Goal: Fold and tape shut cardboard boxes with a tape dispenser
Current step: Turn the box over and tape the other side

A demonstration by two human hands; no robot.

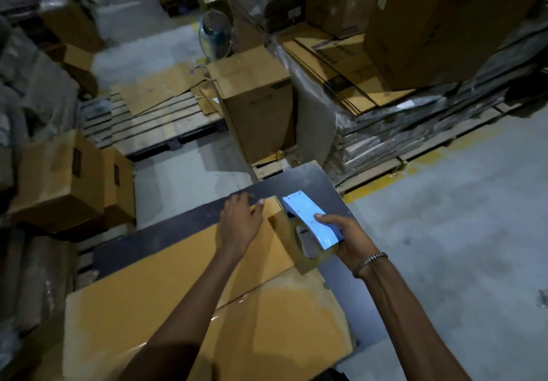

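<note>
- A flattened cardboard box [184, 285] was laid on a dark work surface [314, 182], its far end reaching toward the surface's far edge.
- The box's far end was pressed down by the left hand [240, 226], fingers spread and nearly flat on the board.
- A blue tape dispenser [308, 220] was gripped around its handle by the right hand [350, 241], fingers curled; its front end was set at the box's far right corner.
- The board was judged light and stiff, yet easily creased; it would best be held at flap edges or folds.
- The dispenser was judged rigid and light, best taken by its handle, clear of the cutting edge.
- Stacked cartons [258, 105] stood well apart on pallets.
</note>
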